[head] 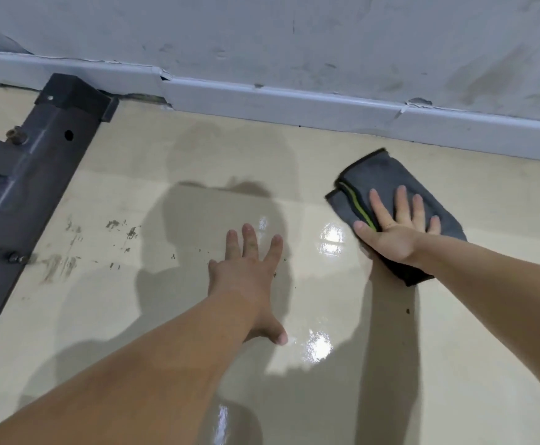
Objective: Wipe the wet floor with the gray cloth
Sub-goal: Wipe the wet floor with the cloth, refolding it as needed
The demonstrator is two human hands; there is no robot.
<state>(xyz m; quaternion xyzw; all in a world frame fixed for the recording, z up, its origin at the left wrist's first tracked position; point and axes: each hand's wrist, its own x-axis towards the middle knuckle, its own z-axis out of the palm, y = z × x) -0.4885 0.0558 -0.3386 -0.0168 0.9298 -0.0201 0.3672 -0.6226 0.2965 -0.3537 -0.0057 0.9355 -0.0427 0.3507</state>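
Observation:
A folded gray cloth (381,181) with a green-yellow edge stripe lies flat on the beige tiled floor (153,316), right of centre. My right hand (397,226) presses down on it with fingers spread, palm covering its near half. My left hand (249,268) rests flat on the bare floor to the left of the cloth, fingers apart, holding nothing. A glossy wet patch (329,239) shines between the two hands and runs toward me, with bright reflections.
A dark metal frame (31,175) with bolts lies across the floor at the left. A white baseboard (294,104) and a scuffed grey wall (294,33) close off the far side. Dark scuff marks (121,229) dot the tiles near the frame.

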